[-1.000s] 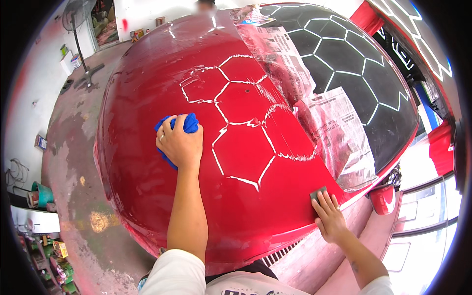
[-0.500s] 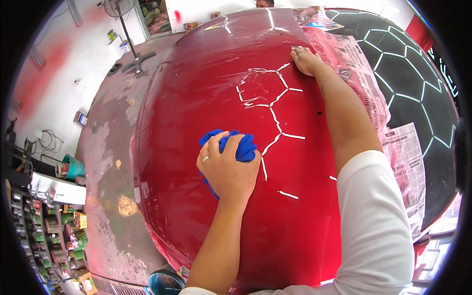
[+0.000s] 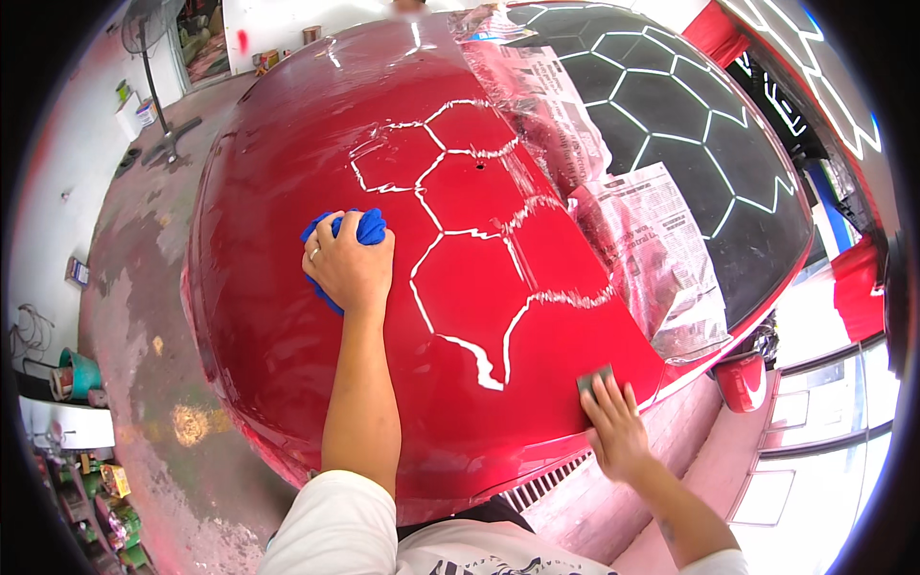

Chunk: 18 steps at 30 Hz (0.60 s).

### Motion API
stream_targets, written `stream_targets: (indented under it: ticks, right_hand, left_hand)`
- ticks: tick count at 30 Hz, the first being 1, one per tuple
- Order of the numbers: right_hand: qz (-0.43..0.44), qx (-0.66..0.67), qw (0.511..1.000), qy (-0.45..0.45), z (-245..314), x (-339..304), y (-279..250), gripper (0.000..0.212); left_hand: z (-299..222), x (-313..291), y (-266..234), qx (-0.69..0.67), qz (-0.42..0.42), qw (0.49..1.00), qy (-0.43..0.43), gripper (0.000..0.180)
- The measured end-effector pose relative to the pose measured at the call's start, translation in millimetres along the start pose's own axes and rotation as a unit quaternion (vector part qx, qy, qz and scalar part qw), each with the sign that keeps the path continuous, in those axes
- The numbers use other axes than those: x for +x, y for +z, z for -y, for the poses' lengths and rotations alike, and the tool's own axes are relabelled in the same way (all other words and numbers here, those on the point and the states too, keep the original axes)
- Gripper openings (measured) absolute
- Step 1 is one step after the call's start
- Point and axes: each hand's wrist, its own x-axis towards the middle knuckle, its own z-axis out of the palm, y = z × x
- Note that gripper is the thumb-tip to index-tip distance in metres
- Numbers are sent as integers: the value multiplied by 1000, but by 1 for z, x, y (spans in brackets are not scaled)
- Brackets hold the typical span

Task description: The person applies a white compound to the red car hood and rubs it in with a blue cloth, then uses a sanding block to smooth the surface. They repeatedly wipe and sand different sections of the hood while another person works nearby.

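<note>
The broad glossy red car bonnet (image 3: 460,422) lies before me, with white hexagon reflections across it. On its left part my left hand (image 3: 349,264) presses down, fingers closed around a bunched blue cloth (image 3: 369,228). At the near right edge of the bonnet my right hand (image 3: 618,419) lies with its fingers over a small dark grey-green sheet, which looks like sandpaper (image 3: 596,380), against the red surface. Part of that sheet is hidden under the fingers.
Newspaper and plastic masking (image 3: 661,249) cover the edge beside the dark windscreen (image 3: 671,115). A red side mirror (image 3: 740,383) sticks out at right. Along the left stand a pedestal fan (image 3: 149,77), a green bucket (image 3: 79,376) and cans on shelves. A person (image 3: 408,8) is behind the car.
My right hand has come from the far side of the bonnet back to its near right edge, with the sheet. My view has swung right; my left hand still presses the cloth.
</note>
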Motion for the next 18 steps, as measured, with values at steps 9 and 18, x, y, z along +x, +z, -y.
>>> stream_targets:
  ticks: [9, 18]
  right_hand:
    - [-98, -23, 990, -96, 4, 294, -59, 59]
    - [-129, -46, 991, -1, -32, 718, -127, 60]
  left_hand:
    - [11, 2, -2, 23, -1, 1000, -4, 25]
    - [6, -5, -5, -26, -13, 998, 55, 34]
